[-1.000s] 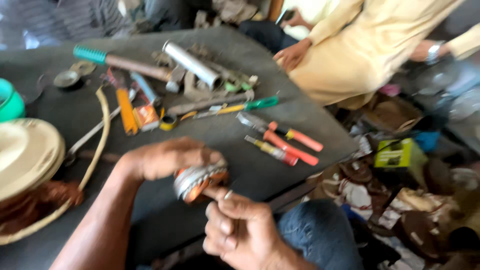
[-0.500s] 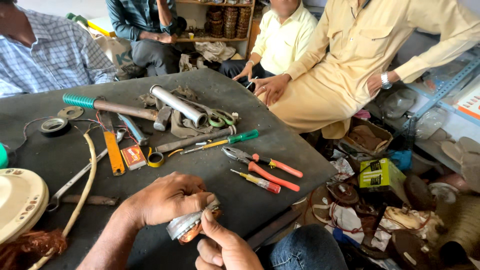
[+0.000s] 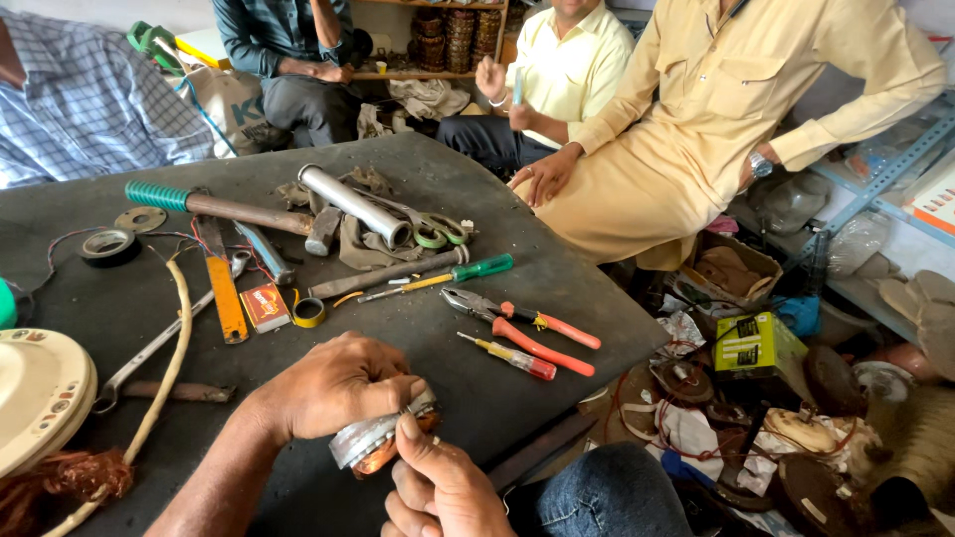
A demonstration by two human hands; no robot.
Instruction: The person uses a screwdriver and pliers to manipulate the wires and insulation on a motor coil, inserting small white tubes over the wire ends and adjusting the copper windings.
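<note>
Grip: my left hand [image 3: 333, 388] is clamped around the small motor core [image 3: 383, 443] at the surface's [image 3: 557, 288] near edge.
Right hand [image 3: 448, 487]: thumb pressed on its rim, fingers curled.
Advice: I'd steady it firmly, pry gently.

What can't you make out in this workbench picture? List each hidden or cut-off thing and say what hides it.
1. Metal part, head view: mostly covered by the left hand and right hand; its shape is unclear.
2. Right hand: cut off by the bottom edge.
3. Cream plate: cut by the left edge.
4. Hammer: its head is partly behind the steel tube.
5. Yellow box: print too small to read.
</note>
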